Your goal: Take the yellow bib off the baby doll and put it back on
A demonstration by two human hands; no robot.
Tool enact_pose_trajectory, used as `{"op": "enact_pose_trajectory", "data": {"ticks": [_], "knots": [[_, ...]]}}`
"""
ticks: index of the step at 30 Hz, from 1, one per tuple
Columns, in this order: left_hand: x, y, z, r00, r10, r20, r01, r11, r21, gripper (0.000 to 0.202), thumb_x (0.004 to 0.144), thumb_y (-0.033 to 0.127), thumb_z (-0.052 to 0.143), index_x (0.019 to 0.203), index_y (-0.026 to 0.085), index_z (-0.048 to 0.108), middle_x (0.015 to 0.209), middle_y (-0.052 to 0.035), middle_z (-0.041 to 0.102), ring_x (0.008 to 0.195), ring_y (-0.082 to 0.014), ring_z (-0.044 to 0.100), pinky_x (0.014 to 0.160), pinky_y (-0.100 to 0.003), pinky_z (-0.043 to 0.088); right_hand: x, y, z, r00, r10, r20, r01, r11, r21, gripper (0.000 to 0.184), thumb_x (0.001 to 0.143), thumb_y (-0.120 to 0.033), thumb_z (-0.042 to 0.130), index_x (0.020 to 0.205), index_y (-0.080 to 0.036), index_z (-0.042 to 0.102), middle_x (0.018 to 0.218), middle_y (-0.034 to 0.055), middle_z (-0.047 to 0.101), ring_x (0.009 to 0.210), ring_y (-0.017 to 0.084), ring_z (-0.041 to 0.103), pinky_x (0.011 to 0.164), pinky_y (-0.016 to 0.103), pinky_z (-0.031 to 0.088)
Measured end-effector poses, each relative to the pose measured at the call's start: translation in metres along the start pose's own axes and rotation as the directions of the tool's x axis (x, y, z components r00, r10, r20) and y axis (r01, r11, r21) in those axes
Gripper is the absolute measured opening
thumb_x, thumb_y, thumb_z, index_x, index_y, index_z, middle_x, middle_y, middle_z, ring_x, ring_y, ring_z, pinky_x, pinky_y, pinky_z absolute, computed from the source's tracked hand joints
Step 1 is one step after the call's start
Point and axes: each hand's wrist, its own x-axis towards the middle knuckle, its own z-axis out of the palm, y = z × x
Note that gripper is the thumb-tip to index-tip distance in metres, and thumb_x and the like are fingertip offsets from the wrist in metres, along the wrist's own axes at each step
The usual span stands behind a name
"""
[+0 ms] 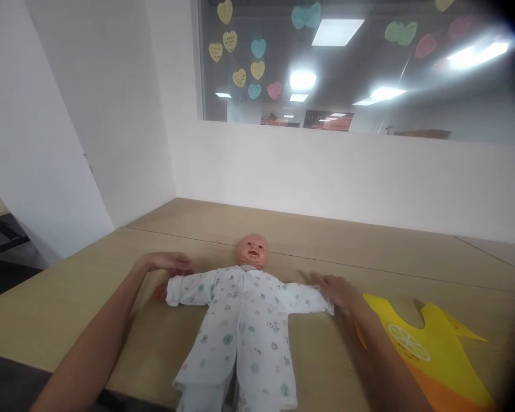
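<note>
A baby doll lies on its back on the wooden table, arms spread, dressed in a white patterned sleepsuit. My left hand rests at the end of the doll's sleeve on the left side, fingers lying over the cuff. My right hand lies flat and blurred at the end of the other sleeve, touching its cuff. I cannot tell if either hand pinches the cloth.
A yellow and orange bib with a lemon-slice print lies on the table to the right of my right forearm. White walls stand at the left and behind. A window above holds paper hearts.
</note>
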Motion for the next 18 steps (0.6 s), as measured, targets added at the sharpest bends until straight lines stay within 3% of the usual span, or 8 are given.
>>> {"op": "enact_pose_trajectory", "data": {"ticks": [2,4,6,8,11,13,18], "knots": [[0.001,0.003,0.006,1.0,0.017,0.023,-0.016,0.999,-0.048,0.063,0.081,0.074,0.06,0.1,0.016,0.077,0.09,-0.0118,0.073,0.078,-0.0218,0.065,0.067,-0.025,0.047,-0.003,-0.001,-0.003,0.998,-0.042,0.046,0.035,0.988,0.149,0.072,0.097,-0.076,0.028,0.103,-0.018,0.071,0.115,0.0163,0.067,0.104,0.032,0.062,0.091,0.044,0.044],[0.002,0.007,0.011,0.997,0.032,0.064,-0.025,0.994,-0.109,0.064,0.083,0.074,0.058,0.106,0.017,0.076,0.088,-0.0114,0.072,0.075,-0.0205,0.063,0.063,-0.024,0.045,-0.007,-0.002,-0.005,0.987,-0.09,0.134,0.042,0.945,0.325,0.076,0.093,-0.083,0.031,0.089,-0.017,0.069,0.097,0.0159,0.068,0.084,0.027,0.063,0.077,0.038,0.046],[0.005,0.008,0.014,0.995,0.02,0.1,-0.003,0.987,-0.163,0.066,0.082,0.074,0.058,0.112,0.017,0.075,0.087,-0.0112,0.072,0.069,-0.0194,0.06,0.055,-0.023,0.039,-0.008,-0.001,-0.004,0.963,-0.152,0.221,0.016,0.855,0.518,0.081,0.086,-0.091,0.035,0.076,-0.016,0.065,0.075,0.0115,0.062,0.062,0.018,0.053,0.06,0.03,0.041],[0.009,0.007,0.017,0.993,0.003,0.119,0.023,0.976,-0.217,0.069,0.08,0.074,0.06,0.117,0.017,0.072,0.086,-0.0111,0.072,0.064,-0.0187,0.059,0.05,-0.022,0.035,-0.005,0.004,-0.001,0.944,-0.203,0.261,-0.04,0.714,0.699,0.08,0.082,-0.092,0.041,0.076,-0.015,0.063,0.064,0.0047,0.051,0.054,0.012,0.04,0.052,0.025,0.033],[0.017,0.003,0.022,0.989,-0.012,0.145,0.057,0.948,-0.313,0.078,0.078,0.076,0.062,0.126,0.015,0.068,0.083,-0.0111,0.073,0.066,-0.0218,0.062,0.051,-0.024,0.038,0.004,0.012,0.005,0.933,-0.256,0.253,-0.119,0.443,0.888,0.071,0.083,-0.086,0.052,0.09,-0.016,0.062,0.064,0.0001,0.046,0.053,0.011,0.038,0.05,0.022,0.032],[0.022,0.002,0.025,0.985,-0.001,0.173,0.065,0.93,-0.363,0.081,0.076,0.077,0.063,0.128,0.015,0.065,0.084,-0.0107,0.074,0.069,-0.0242,0.065,0.055,-0.027,0.044,0.009,0.014,0.006,0.926,-0.307,0.221,-0.119,0.316,0.941,0.065,0.082,-0.083,0.058,0.09,-0.018,0.058,0.067,0.0003,0.048,0.056,0.012,0.043,0.049,0.021,0.034],[0.026,0.007,0.029,0.973,0.121,0.195,-0.007,0.866,-0.501,0.071,0.072,0.072,0.073,0.116,0.016,0.071,0.09,-0.0102,0.076,0.077,-0.025,0.069,0.07,-0.033,0.055,0.012,0.004,0.008,0.896,-0.435,0.092,-0.002,0.203,0.979,0.069,0.083,-0.084,0.058,0.102,-0.018,0.059,0.085,0.0054,0.06,0.07,0.014,0.054,0.058,0.021,0.041]]}}
